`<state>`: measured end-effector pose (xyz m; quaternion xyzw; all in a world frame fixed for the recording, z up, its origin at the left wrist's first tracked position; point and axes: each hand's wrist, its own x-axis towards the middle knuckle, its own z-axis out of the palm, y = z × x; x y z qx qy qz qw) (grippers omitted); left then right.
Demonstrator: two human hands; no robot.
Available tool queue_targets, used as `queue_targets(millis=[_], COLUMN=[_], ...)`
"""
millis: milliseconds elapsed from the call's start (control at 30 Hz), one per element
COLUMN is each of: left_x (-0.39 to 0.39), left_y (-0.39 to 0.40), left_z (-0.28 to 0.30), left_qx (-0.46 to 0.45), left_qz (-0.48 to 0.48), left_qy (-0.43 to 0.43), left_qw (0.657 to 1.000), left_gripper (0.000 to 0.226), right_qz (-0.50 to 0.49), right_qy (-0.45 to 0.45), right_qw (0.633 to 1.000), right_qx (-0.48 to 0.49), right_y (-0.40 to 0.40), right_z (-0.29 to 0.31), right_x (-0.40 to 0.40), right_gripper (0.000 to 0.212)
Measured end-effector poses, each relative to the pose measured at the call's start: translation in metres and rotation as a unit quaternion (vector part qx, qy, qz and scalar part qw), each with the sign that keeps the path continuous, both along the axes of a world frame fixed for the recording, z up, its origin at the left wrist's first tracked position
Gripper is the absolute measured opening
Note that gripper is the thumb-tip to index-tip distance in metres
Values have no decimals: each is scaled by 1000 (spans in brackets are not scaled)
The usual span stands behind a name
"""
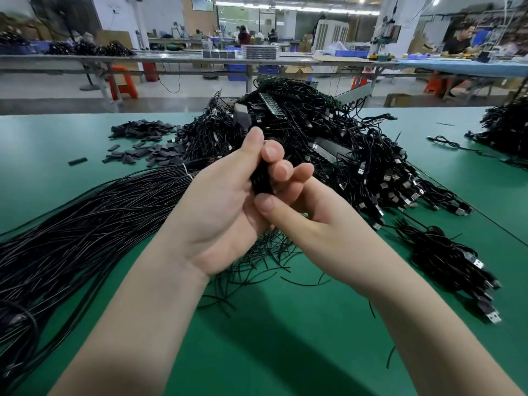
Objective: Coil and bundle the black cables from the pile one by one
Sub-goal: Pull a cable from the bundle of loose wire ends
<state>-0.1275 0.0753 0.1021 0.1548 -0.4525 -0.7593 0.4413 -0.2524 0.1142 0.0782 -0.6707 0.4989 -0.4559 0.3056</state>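
A small black cable bundle [261,178] is gripped between both hands above the green table. My left hand [225,204] wraps around it with thumb up and fingers curled over its right side. My right hand [308,218] presses against it from below, thumb at its lower end. Most of the bundle is hidden by fingers. Behind the hands rises the big pile of black USB cables [328,150]. Loose black wire ends [257,267] trail on the table under the hands.
A thick sheaf of long straight black wires [71,238] spreads at the left. Short black sleeve pieces [143,144] lie at the back left. Bundled USB cables [445,261] sit at the right, another cable heap [505,132] at the far right. The green table [285,338] extends toward me.
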Motion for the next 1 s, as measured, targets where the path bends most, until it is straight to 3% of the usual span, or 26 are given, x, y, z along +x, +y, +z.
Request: queue_targets(millis=[100,200,267,500,667,800,933,1000], left_x=[2,4,4,-7,-5,-5,-3,5], left_y=[1,4,5,9,1,-10,-13,-17], left_z=[-4,-5,-6,-9,-10,-20,-24,-25], left_qx=[-86,-199,-232,-147,-104,-67,-45,-108], left_qz=[54,141,180,130,133,137,61,115], left_qy=[-104,-215,-236,-190,-189,-192,-244,-348], left_qw=[989,946,926,962,967,970,967,924], left_gripper=[33,34,35,34,35,44,27,20], right_qz=[9,3,-5,-55,-123,-130,-108,-94], right_qy=[23,22,17,7,145,182,102,-4], right_qw=[1000,1000,1000,998,981,973,989,987], right_qx=[14,12,1,-21,-44,-62,27,131], right_y=[0,-1,-3,-7,-8,-14,-31,-40], right_z=[-2,-4,-5,-9,-8,-13,-33,-43], right_x=[0,2,3,6,3,1,-13,-24], right_gripper=[35,28,24,34,37,44,36,38])
